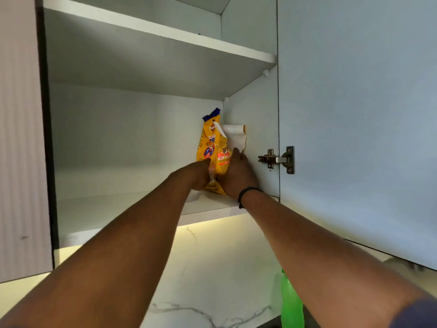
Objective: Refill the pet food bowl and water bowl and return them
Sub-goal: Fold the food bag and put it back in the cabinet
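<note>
A yellow pet food bag [214, 144] with a blue top stands upright on the lower shelf [99, 213] of an open wall cabinet, near its right inner wall. My left hand [199, 175] presses the bag's lower left side. My right hand [237, 175] grips its lower right side, with the fingers reaching up to the torn white flap [234, 137]. Both arms stretch upward into the cabinet. No bowls are in sight.
The cabinet door [354, 129] stands open on the right, with a metal hinge [280, 159]. An upper shelf [160, 34] spans the cabinet above. Below is a marble backsplash [212, 268] and a green plastic bottle [292, 304] at the bottom right.
</note>
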